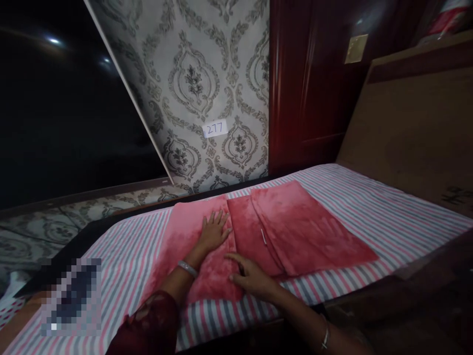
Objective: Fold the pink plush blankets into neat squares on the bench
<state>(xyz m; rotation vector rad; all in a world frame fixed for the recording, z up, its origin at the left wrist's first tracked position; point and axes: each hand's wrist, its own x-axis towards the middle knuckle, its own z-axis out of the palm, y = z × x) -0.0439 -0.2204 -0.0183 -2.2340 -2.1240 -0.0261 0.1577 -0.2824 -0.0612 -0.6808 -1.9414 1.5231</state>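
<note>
A pink and red plush cloth [306, 229] lies on a striped sheet, with its left and right sides folded in toward a strip in the middle. A small white tag or strip [263, 236] shows beside the right fold. My left hand [215, 230] rests flat on the left fold, fingers spread, near that fold's inner edge. Lower down, my right hand [253, 278] touches the same edge, its index finger and thumb apart and the other fingers curled. A bracelet circles each wrist. What kind of cloth article it is, I cannot make out.
The striped sheet [325, 192] covers the surface under the cloth. A large dark screen [74, 108] stands at the left. At the right leans a big cardboard box [414, 128]. Behind are patterned wallpaper, a paper label [215, 128] reading 277 and a dark red door [306, 88].
</note>
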